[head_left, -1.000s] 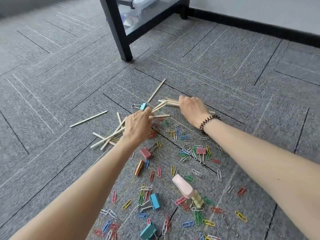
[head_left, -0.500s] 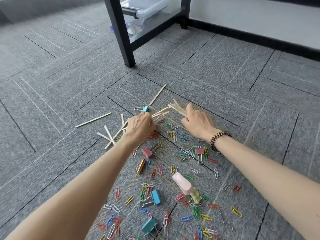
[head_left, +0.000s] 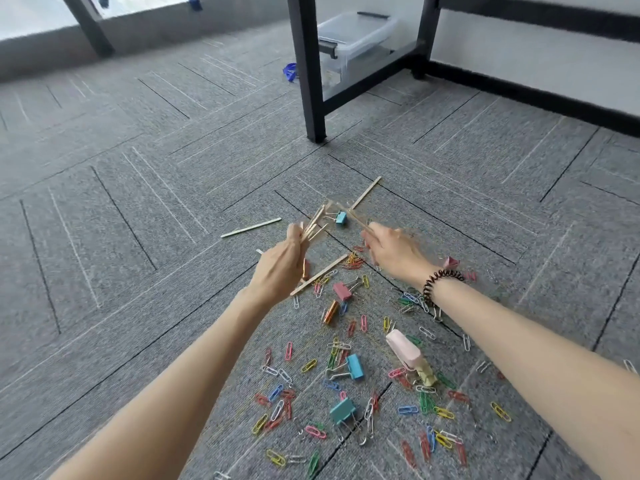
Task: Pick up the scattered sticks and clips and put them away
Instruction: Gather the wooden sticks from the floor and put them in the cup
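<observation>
My left hand (head_left: 281, 265) grips a bunch of thin wooden sticks (head_left: 314, 221) that fan up and to the right, lifted off the carpet. My right hand (head_left: 394, 251) holds another bundle of sticks (head_left: 349, 212) pointing up-left; it is blurred. Loose sticks stay on the floor: one at the left (head_left: 251, 227), one farther back (head_left: 365, 192), one under my left hand (head_left: 319, 274). Several coloured paper clips (head_left: 346, 389) and binder clips (head_left: 354, 366) are scattered on the carpet below both hands. A blue binder clip (head_left: 340, 218) lies between the two bundles.
A pink stapler-like item (head_left: 404, 350) lies among the clips. A black table leg (head_left: 308, 67) stands behind the pile, with a clear plastic bin (head_left: 356, 36) under the table. A wall with black skirting (head_left: 533, 95) runs along the right.
Both hands have lifted their stick bundles off the carpet and drawn back a little; fewer sticks lie on the floor. The view has tilted up, showing more of the table and bin.
</observation>
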A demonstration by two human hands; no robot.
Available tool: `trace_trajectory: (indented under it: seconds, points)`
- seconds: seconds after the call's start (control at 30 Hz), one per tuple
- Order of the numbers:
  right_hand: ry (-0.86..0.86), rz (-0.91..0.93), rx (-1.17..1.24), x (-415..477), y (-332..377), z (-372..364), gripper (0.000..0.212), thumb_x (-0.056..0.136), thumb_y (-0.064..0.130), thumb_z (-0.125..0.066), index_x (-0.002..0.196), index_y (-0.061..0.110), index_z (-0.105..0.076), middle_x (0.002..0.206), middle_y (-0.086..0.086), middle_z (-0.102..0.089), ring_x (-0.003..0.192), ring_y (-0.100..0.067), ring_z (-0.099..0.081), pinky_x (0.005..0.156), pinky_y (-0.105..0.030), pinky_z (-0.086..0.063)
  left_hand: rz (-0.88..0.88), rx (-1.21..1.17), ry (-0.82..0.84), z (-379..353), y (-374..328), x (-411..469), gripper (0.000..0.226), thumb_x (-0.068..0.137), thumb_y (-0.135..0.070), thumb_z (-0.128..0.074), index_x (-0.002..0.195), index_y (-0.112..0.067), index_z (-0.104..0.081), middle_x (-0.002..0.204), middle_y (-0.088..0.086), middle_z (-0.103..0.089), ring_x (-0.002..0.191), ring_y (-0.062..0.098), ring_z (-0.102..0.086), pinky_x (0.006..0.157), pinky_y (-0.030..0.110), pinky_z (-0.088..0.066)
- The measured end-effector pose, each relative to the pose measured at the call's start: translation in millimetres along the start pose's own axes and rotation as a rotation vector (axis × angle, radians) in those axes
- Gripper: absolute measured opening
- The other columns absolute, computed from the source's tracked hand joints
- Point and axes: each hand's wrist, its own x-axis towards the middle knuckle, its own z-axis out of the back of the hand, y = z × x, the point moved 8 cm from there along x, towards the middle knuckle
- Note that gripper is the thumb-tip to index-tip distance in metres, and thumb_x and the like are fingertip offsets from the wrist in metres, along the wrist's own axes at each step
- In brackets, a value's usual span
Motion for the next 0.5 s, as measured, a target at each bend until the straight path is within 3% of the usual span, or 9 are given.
trace_trajectory:
  seconds: [0.1,0.3,0.5]
  points:
    - [0.050,0.032,0.030,5.6,30.6,-19.3,0.034,0.100,0.039,-0.028,0.095,0.013,-0.049,0.078,-0.013,-0.063,0.050,-0.014,-0.043,0.044,-0.026,-0.035,0.065,0.009,-0.023,23.3,24.3,-22.9,0.020,0.104,-0.030,-0.025,0.094,-0.013,-0.030,0.061,-0.005,-0.040,0.047,0.011,-0.036,0.045,0.022,-0.027]
    - [0.177,0.071,-0.071,17.9,73.4,-52.6,0.020,0.103,0.023,-0.029,0.093,0.012,-0.043,0.066,-0.002,-0.045,0.048,-0.014,-0.036,0.042,-0.022,-0.029,0.231,0.175,0.046,32.2,71.0,-37.0,0.030,0.104,-0.037,-0.029,0.111,-0.011,-0.042,0.068,-0.004,-0.046,0.056,0.011,-0.043,0.048,0.023,-0.033]
    - [0.275,0.110,-0.215,31.1,66.2,-78.8,0.015,0.092,0.027,-0.058,0.098,0.014,-0.054,0.076,0.000,-0.052,0.056,-0.010,-0.042,0.050,-0.018,-0.034,0.305,0.178,0.049,9.2,90.9,-29.7,0.030,0.096,-0.044,-0.048,0.106,-0.016,-0.051,0.085,-0.005,-0.061,0.073,0.014,-0.055,0.065,0.030,-0.045]
